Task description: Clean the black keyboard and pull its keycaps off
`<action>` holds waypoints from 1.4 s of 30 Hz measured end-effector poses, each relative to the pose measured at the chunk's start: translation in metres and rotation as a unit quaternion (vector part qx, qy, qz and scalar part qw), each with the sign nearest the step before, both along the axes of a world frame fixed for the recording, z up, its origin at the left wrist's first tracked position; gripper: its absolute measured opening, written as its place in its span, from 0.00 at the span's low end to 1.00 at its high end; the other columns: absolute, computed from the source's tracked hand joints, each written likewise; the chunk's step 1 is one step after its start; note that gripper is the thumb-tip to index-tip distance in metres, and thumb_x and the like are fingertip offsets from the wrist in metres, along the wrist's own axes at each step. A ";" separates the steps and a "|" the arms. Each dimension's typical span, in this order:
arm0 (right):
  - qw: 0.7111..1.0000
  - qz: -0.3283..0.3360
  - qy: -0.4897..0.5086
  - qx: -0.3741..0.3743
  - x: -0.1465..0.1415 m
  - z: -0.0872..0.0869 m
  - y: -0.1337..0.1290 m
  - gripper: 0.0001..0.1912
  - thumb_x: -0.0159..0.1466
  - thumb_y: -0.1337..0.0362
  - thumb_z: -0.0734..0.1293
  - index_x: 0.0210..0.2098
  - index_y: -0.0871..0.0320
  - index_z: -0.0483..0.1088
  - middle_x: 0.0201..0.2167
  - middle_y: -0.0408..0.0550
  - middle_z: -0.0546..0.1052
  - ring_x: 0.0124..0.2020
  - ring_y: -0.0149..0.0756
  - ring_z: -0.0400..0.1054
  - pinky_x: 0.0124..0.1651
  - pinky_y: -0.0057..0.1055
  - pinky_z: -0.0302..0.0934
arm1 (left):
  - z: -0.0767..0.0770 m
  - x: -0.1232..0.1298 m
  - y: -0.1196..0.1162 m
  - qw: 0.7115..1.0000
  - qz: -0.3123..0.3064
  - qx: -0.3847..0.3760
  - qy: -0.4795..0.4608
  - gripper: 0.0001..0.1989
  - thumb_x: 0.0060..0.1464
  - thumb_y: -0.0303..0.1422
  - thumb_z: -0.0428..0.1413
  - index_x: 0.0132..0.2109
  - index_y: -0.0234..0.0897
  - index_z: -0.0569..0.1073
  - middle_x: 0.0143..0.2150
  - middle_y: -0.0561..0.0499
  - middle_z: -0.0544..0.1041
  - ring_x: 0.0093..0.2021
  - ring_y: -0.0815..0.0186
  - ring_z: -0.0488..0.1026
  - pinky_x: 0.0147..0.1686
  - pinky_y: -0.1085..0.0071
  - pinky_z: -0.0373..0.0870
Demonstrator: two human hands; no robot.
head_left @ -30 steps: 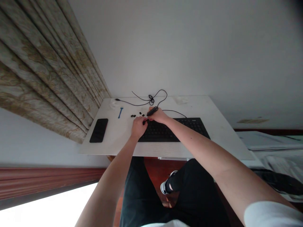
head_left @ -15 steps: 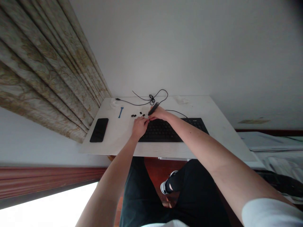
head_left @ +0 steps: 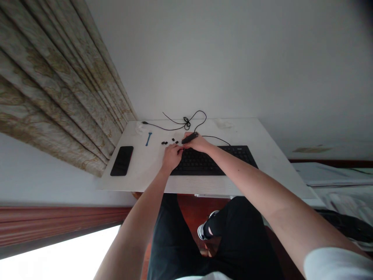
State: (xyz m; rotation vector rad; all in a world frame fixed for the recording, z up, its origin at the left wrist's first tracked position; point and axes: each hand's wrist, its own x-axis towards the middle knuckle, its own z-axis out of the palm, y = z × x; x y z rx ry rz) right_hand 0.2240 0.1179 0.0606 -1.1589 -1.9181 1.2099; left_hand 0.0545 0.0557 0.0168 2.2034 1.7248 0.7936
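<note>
A black keyboard lies on the white desk, its left end partly covered by my hands. My left hand rests at its upper left corner, fingers pressed together; whatever is between the fingertips is too small to make out. In my right hand is a dark-handled tool, its tip hidden by the fingers close to my left fingertips. Several small black keycaps lie on the desk just beyond my left hand.
To the left are a blue double-ended tool and a black phone. A bundled black cable runs along the back of the desk, near the wall. A patterned curtain hangs at the left.
My right hand has turned, so the tool's handle now tilts lower, toward the right. The left hand stays in place at the keyboard's corner.
</note>
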 end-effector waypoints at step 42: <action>0.995 0.021 0.044 -0.086 0.005 -0.001 0.005 0.13 0.46 0.73 0.77 0.27 0.58 0.71 0.22 0.42 0.77 0.26 0.33 0.73 0.28 0.25 0.68 | -0.004 0.000 -0.005 0.989 0.057 0.056 -0.124 0.17 0.55 0.22 0.56 0.52 0.37 0.67 0.53 0.42 0.69 0.58 0.58 0.68 0.59 0.59 0.68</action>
